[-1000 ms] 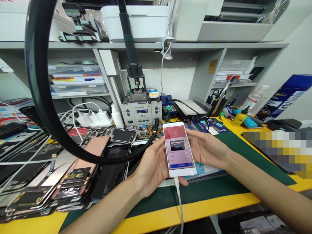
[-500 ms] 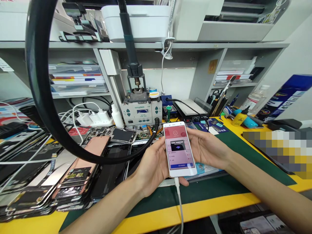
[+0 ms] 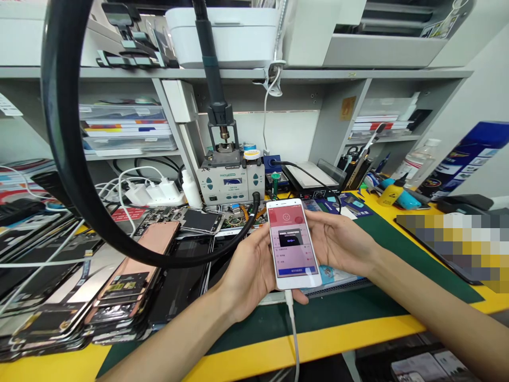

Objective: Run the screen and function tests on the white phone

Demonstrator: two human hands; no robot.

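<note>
A white smartphone (image 3: 293, 246) is held upright and slightly tilted between both hands, its lit screen facing me. The screen shows a red top band with a face icon, a dark pop-up with a small waveform, and a blue bar at the bottom. My left hand (image 3: 250, 268) grips the phone's left edge, with fingers partly hidden behind it. My right hand (image 3: 338, 239) holds the right edge, also reaching behind. A white charging cable (image 3: 293, 323) is plugged into the phone's lower end and hangs over the table's front edge.
Stacked phone parts (image 3: 131, 286) lie at the left. A thick black hose (image 3: 63, 132) loops in front, near a hot-air station (image 3: 233, 183). Behind the right arm stand a yellow bottle (image 3: 391, 192) and a blue can (image 3: 465, 156). A green mat (image 3: 397, 297) covers the yellow table.
The small waveform in the phone's pop-up has changed shape. Both hands and the phone stay in place.
</note>
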